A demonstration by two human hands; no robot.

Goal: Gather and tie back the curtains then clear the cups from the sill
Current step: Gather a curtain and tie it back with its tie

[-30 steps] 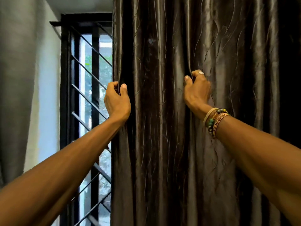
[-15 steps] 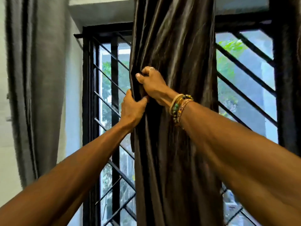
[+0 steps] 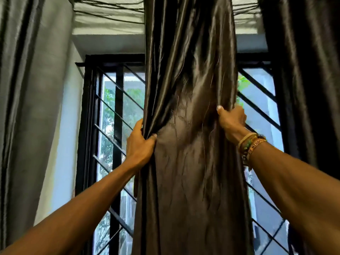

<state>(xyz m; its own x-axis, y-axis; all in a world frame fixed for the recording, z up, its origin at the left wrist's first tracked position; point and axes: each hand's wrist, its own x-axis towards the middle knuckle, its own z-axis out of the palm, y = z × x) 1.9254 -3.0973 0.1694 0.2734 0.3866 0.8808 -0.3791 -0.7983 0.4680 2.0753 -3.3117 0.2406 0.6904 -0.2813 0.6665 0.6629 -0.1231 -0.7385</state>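
Both hands are clamping the dark curtain [image 3: 189, 144] before the barred window [image 3: 117, 115], left hand [image 3: 138, 144] and right hand [image 3: 230, 119] bunching its edges; tying and cups not yet done, no cups in view.

Both arms reach up and forward, left hand [image 3: 139, 146] and right hand [image 3: 232, 120] clutching opposite edges of the curtain [image 3: 187, 181].

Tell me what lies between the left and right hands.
Head view: only the dark curtain, bunched; left hand grips one edge, right hand the other.
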